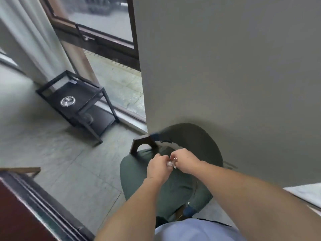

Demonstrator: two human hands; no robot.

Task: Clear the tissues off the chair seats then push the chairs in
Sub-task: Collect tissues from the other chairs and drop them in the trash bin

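A green upholstered chair (135,180) with a curved back stands below me, close to a grey wall. Both my hands meet over its seat. My left hand (157,168) and my right hand (185,160) have their fingers curled around a small crumpled white tissue (171,164), which shows only as a scrap between them. The chair's dark wooden armrest (141,141) rises just beyond my hands. The seat under my hands is partly hidden by my forearms.
A black two-tier side table (104,94) holding a glass ashtray (67,101) stands at the left by the window and curtain. A dark wooden furniture edge (20,206) fills the lower left. A white tabletop corner (305,193) shows at the right. Grey tiled floor lies between.
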